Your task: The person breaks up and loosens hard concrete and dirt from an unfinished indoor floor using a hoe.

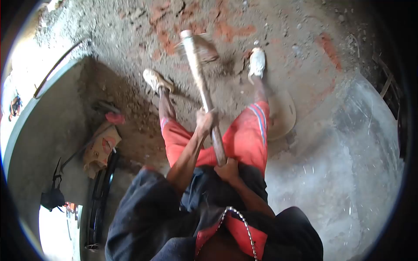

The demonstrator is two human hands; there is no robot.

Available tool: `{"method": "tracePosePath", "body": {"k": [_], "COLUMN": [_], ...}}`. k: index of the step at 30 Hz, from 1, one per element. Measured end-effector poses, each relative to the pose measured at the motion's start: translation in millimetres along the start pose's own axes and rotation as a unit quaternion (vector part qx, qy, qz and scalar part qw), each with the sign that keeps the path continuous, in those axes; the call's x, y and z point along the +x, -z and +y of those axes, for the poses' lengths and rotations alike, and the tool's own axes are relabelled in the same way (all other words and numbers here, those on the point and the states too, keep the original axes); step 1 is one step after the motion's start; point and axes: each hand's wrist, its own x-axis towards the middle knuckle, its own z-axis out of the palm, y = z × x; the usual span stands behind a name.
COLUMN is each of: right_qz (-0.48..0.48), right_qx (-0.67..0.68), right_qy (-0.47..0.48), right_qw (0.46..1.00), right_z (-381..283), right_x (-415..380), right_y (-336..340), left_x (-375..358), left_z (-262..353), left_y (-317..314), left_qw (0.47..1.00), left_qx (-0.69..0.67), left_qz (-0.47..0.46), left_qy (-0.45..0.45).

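A long wooden handle (pixel 198 74) runs from my waist down to the ground and ends in a blurred metal blade (pixel 201 47) on the dirt. My left hand (pixel 205 121) grips the handle at mid-length, arm stretched forward. Close to my body, my right hand (pixel 227 168) is closed around the handle's top end. I wear red shorts, and my two pale shoes (pixel 156 80) (pixel 257 63) stand either side of the blade. The soil (pixel 226 26) there is loose, with red brick fragments.
A round shallow pan (pixel 284 115) lies by my right leg. Pale grey cement (pixel 348 169) covers the floor on the right. At left a concrete wall (pixel 48 117) rises, with a printed paper sack (pixel 102 148), a red object (pixel 115 118) and a dark bag (pixel 52 198) beside it.
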Motion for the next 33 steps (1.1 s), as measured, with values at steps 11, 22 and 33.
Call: {"method": "tracePosePath", "body": {"k": [11,22,33], "right_qz": [0.045,-0.091,0.005], "right_qx": [0.077,0.091,0.080], "right_qy": [0.243,-0.108,0.283], "right_qw": [0.966,0.986,0.956], "right_z": [-156,48,-221], "right_x": [200,-16,169], "right_y": [61,-92,-89], "left_x": [25,-4,9], "left_z": [263,-54,251], "left_y": [29,48,187], "left_qw": [0.902,0.997,0.907], "left_qx": [-0.034,0.069,-0.057], "left_qz": [0.073,-0.001,0.123], "left_qy": [-0.424,0.020,-0.399]}}
